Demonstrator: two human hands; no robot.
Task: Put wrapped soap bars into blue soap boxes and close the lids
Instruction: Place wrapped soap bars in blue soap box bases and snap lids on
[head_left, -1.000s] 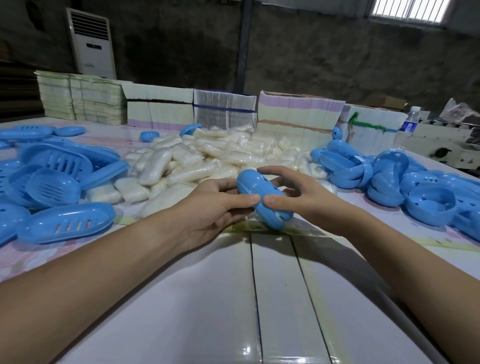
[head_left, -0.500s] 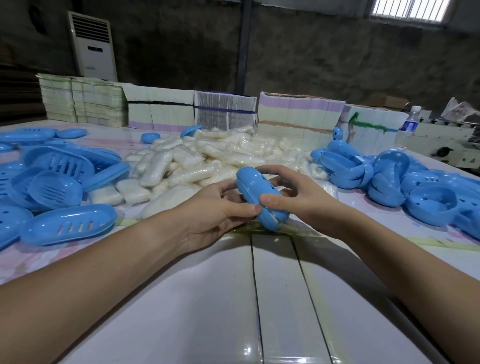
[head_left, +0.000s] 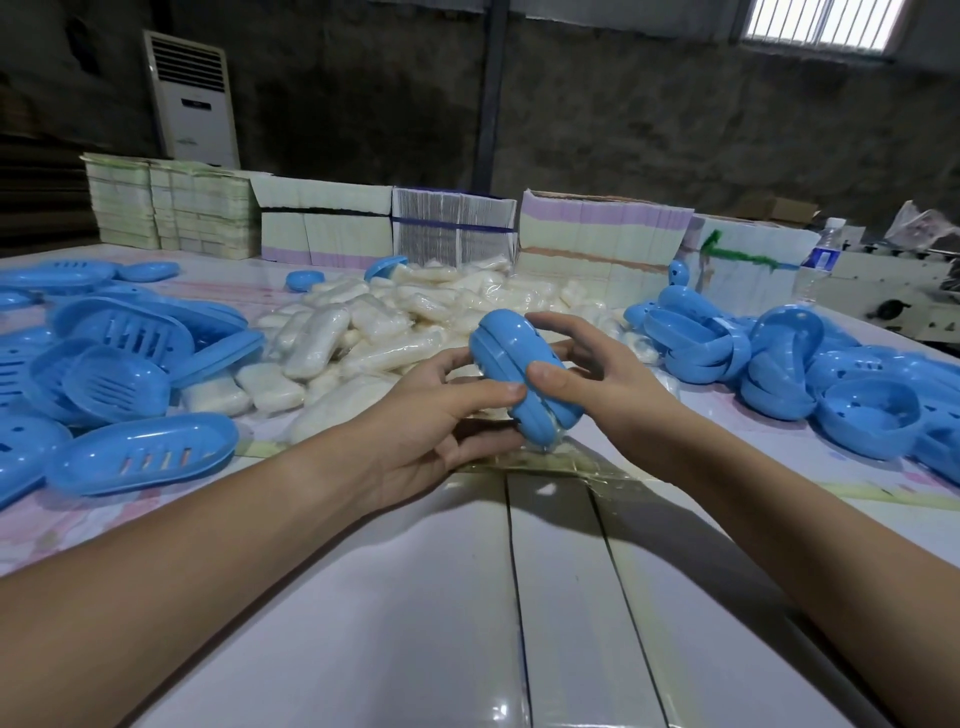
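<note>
A closed blue soap box (head_left: 511, 364) is held tilted above the table centre, with a bit of clear wrapper showing at its lower end. My left hand (head_left: 441, 415) grips its left side, thumb on top. My right hand (head_left: 592, 374) curls round its right side, thumb pressed on the lid. Behind them lies a heap of wrapped white soap bars (head_left: 374, 332). Open blue box halves lie to the left (head_left: 140, 452), and more are piled to the right (head_left: 862, 410).
Stacks of flat cartons (head_left: 597, 234) line the table's far edge. A water bottle (head_left: 826, 249) stands at the far right. A white air-conditioner unit (head_left: 192, 98) stands by the back wall. The white table top (head_left: 467, 597) lies below my forearms.
The soap box has risen slightly and tipped more upright between my hands. Both hands keep hold of it, my right thumb shifting along the lid.
</note>
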